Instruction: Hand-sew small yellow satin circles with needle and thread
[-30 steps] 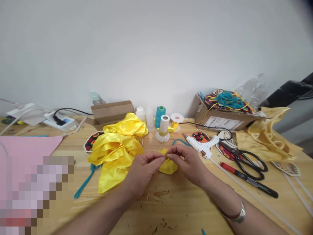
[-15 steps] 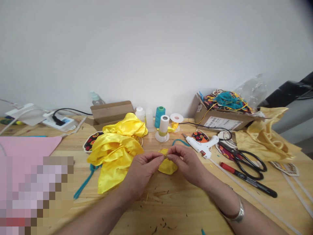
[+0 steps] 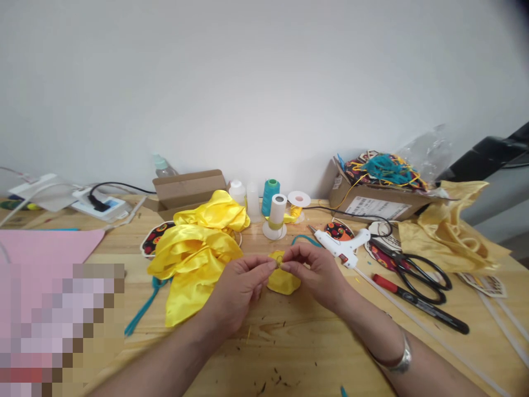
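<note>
Fingertips pinched, my left hand [image 3: 243,284] and my right hand [image 3: 312,270] almost meet at the middle of the table. Between them runs a thin thread [image 3: 279,259] with a small loop in it. Just behind and below the fingertips is a small piece of yellow satin [image 3: 284,282], its upper part narrow and partly hidden by the fingers; whether a finger also grips it I cannot tell. To the left of my left hand lies a crumpled heap of bright yellow satin [image 3: 198,248]. A white spool [image 3: 278,212] with yellowish thread stands beyond my hands.
Right of my hands lie a white glue gun [image 3: 341,245], black-handled scissors [image 3: 421,275] and a black marker with a red cap [image 3: 421,303]. A cardboard box [image 3: 376,207] of cords and pale gold fabric [image 3: 442,237] sit behind. A teal thread cone [image 3: 270,197] stands by the wall.
A small thread loop now shows above my fingertips. My left fingertips have drawn slightly left, so the gap between the two pinches is a little wider.
</note>
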The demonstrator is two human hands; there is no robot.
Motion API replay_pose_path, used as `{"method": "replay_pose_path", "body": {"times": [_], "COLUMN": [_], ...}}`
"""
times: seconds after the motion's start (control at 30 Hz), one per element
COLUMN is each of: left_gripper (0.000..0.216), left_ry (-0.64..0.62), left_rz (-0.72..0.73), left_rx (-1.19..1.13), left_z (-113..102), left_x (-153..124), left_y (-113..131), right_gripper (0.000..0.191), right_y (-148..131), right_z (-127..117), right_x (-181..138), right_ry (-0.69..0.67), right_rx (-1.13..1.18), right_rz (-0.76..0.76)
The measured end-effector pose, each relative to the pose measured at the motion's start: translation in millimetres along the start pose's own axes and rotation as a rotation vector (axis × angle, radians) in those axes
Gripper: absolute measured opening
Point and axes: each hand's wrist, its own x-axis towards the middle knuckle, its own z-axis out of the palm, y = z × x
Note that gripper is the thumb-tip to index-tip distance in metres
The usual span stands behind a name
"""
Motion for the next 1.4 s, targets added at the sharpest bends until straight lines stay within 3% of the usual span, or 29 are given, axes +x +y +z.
{"method": "replay_pose_path", "body": {"times": [0.37,0.73,1.0,1.4], "left_gripper": [0.021,0.022,0.017,0.016], "left_ry": [-0.004,0.036,0.053,0.056], "left_rz": [0.048,0.102,0.125,0.156], "left_rx": [0.095,0.274,0.26,0.301], "left_z": [-1,4,6,7], "left_x": [0,-6,-6,-8], "left_y": [-1,6,6,8], "right_gripper": [0.006,0.005,0.007,0.007], "right_y": [2,-7,-7,-4], "right_z": [0,-1,-2,-1], "right_x": [0,-1,-3,-3], "right_ry": [-0.01,-0.001,0.02,0.03], "right_rx": [0.009,-0.079,-0.18,-0.205], "right_rz": [0.009,-0.087,-0.196,-0.225]}}
